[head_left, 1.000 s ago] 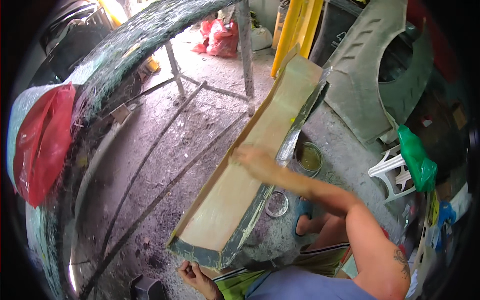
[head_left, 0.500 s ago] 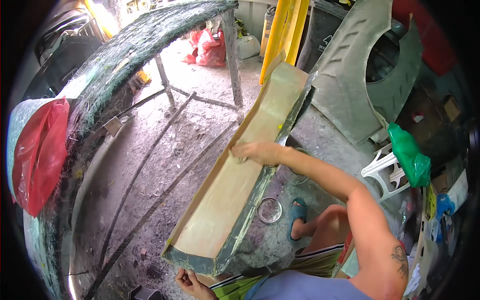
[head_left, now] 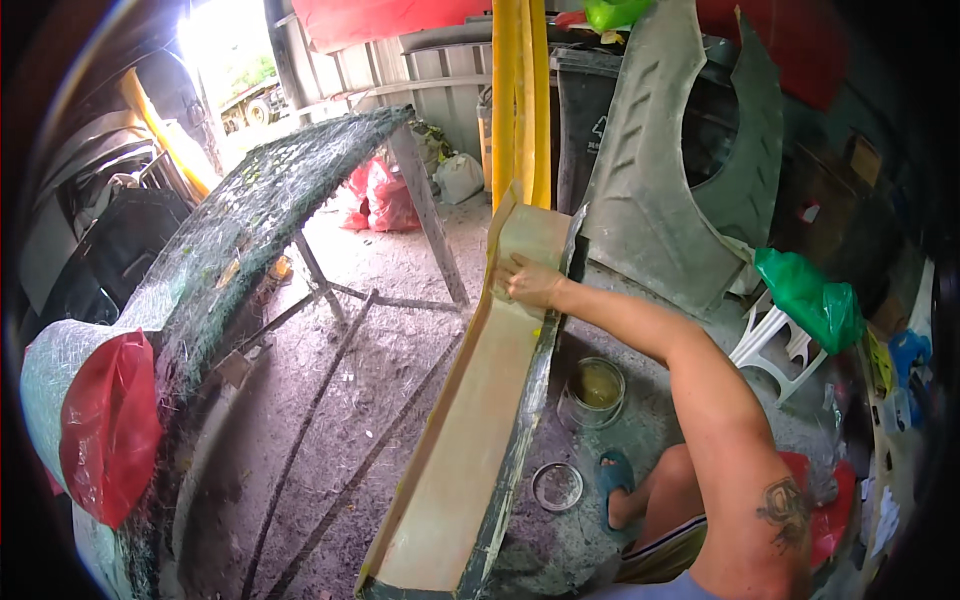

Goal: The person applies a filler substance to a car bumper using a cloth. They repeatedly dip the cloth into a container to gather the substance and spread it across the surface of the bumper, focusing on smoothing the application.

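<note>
A long, shallow trough-shaped panel [head_left: 455, 455] slopes away in front of me, with a smooth beige inner face, a raised left edge and a dark right flange. Toward its far end, my right hand [head_left: 530, 281] presses on the inner face, its fingers bent and close together. Something pale seems to lie under the palm, but I cannot make out what it is. My left hand is outside the picture, and the panel's near end reaches the lower edge.
Right of the panel stand an open can [head_left: 596, 388] and a round metal lid [head_left: 557, 487] on the dusty floor. At left, a fibre-covered form [head_left: 250, 190] rests on a metal frame. A grey fender [head_left: 645, 170], yellow panels [head_left: 520, 110] and a white stool [head_left: 775, 345] stand beyond.
My right hand has slid up the panel toward its far end. The view has tilted up, bringing the can into fuller sight. My left hand, earlier at the near end, has left the picture.
</note>
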